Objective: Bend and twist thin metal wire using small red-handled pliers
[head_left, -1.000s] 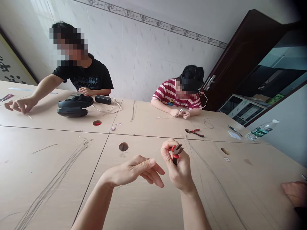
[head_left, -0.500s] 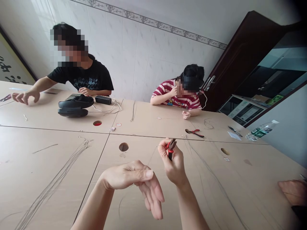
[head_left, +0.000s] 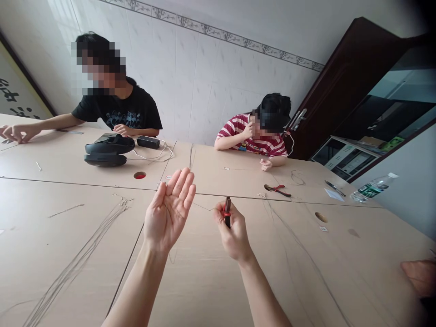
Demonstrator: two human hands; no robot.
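My left hand is held palm up over the table, fingers stretched out. A faint thin line, perhaps wire, crosses its palm. To its right, my right hand is closed around red-and-black pliers, whose jaws point up. Its thumb and forefinger also pinch the end of a thin wire, which runs left toward the open hand. A bundle of thin wires lies left of my hands. More long wires stretch across the table on the right.
Another pair of pliers lies farther back. Two people sit across the table, one behind a black headset-like device. A water bottle and a pen are at the right. Round holes pierce the tabletop.
My left hand has turned from hanging fingers-down to palm up and moved left and farther out. My right hand, still holding the pliers, shifted slightly left. The left co-worker's arm reached farther left.
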